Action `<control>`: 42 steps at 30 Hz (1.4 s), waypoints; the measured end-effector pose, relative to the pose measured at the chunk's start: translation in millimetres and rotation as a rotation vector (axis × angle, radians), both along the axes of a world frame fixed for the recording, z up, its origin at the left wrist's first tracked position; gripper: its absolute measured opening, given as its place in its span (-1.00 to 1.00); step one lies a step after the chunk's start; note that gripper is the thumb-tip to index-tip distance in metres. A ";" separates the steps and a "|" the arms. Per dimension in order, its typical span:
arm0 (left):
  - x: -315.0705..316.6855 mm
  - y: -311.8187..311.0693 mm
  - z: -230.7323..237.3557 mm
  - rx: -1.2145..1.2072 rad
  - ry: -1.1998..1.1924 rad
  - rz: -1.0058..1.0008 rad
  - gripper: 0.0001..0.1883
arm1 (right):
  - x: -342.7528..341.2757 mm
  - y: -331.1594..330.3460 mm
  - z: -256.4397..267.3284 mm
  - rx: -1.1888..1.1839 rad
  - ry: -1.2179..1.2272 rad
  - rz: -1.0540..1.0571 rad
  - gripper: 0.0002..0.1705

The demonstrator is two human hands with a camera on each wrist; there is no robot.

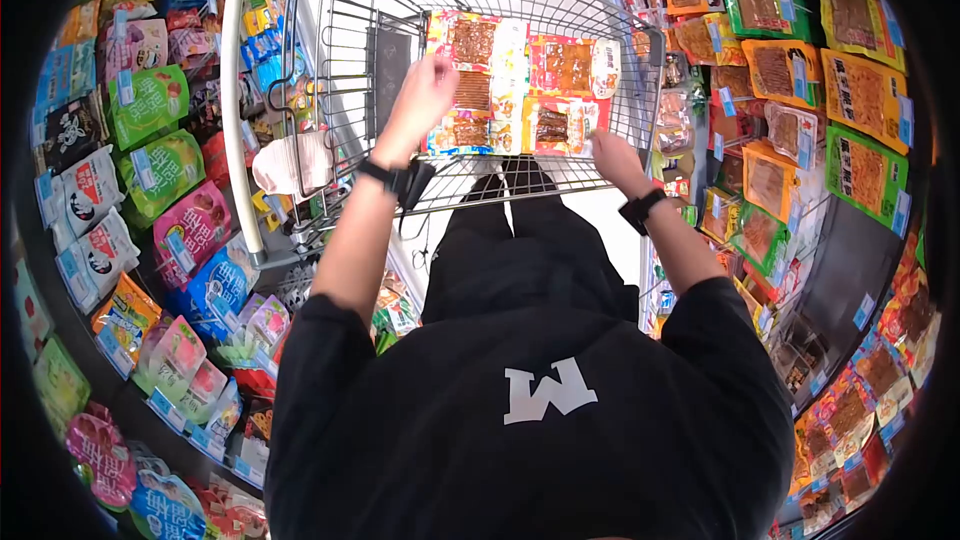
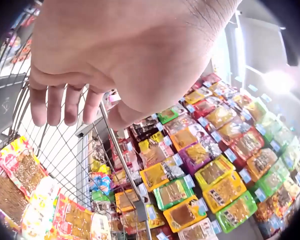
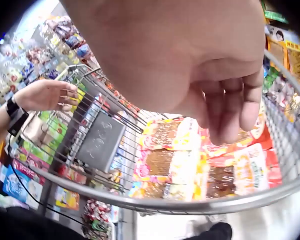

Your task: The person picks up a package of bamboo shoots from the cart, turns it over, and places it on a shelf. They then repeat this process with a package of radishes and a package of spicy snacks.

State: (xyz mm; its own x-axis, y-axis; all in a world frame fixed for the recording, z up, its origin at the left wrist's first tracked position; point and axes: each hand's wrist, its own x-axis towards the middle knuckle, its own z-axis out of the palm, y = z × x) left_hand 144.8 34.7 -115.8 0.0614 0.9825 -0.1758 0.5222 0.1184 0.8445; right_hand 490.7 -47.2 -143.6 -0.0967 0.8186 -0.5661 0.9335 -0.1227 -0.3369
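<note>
Flat snack packets with brown food behind clear windows lie in two columns in a wire shopping cart (image 1: 480, 195). My left hand (image 1: 425, 100) is over the left column, beside a packet with brown strips (image 1: 474, 92). In the left wrist view the left hand's fingers (image 2: 54, 105) hang loosely, holding nothing. Above the cart's near right side, my right hand (image 1: 620, 162) has its fingertips right at the edge of the lower right packet (image 1: 556, 127). The right wrist view shows its fingers (image 3: 230, 112) loosely bent downward, gripping nothing, and partly hiding the upper right packet (image 1: 562, 65).
Shelves of bagged snacks (image 1: 150, 105) line the left side; packaged snacks (image 1: 865, 105) fill racks on the right. The cart's pale handle bar (image 1: 238, 110) is at the left, with a grey panel (image 3: 101, 142) inside the basket. A pale bag (image 1: 293, 162) sits near the handle.
</note>
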 end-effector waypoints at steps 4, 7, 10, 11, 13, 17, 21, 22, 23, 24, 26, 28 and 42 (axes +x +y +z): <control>10.2 60.0 -62.7 -0.573 -0.458 0.212 -0.64 | -40.0 60.1 -79.3 -0.523 0.714 -0.636 -0.71; 6.4 80.5 -156.0 -0.590 -0.136 0.186 -0.46 | -76.8 103.4 -115.9 -0.554 0.845 -0.852 -0.68; 12.9 83.7 -186.6 -0.442 -0.044 0.108 -0.42 | -100.1 114.6 -181.6 -0.541 0.884 -0.988 -0.65; 8.9 86.2 -224.1 -0.436 0.104 0.153 -0.33 | -110.5 122.3 -176.2 -0.569 0.917 -1.055 -0.64; 3.3 84.1 -256.6 -0.384 0.079 0.212 -0.32 | -120.7 124.2 -167.3 -0.596 0.964 -1.101 -0.62; 1.8 74.6 -268.6 -0.311 0.297 0.195 -0.28 | -115.3 126.9 -224.3 -0.662 0.896 -1.256 -0.41; 1.9 62.9 -286.9 -0.196 0.164 0.346 -0.22 | -126.4 118.9 -262.5 -0.549 1.161 -1.615 -0.30; -0.7 60.7 -288.7 -0.205 0.165 0.341 -0.22 | -128.9 115.1 -273.5 -0.568 1.158 -1.678 -0.30; -0.9 62.2 -279.1 -0.264 0.044 0.403 -0.21 | -128.9 110.8 -280.5 -0.584 1.151 -1.739 -0.30; -2.1 59.9 -278.2 -0.325 -0.078 0.465 -0.20 | -128.5 108.8 -277.0 -0.585 1.140 -1.748 -0.30; -4.5 56.5 -283.1 -0.325 -0.082 0.507 -0.25 | -128.6 108.5 -274.0 -0.439 1.334 -1.784 -0.17; -11.4 56.7 -294.0 -0.312 -0.121 0.476 -0.31 | -132.2 115.0 -275.4 -0.447 1.341 -1.849 -0.14; 24.6 53.1 -184.4 -0.426 -0.519 0.498 -0.65 | -149.8 127.7 -217.1 -0.566 1.555 -1.695 -0.76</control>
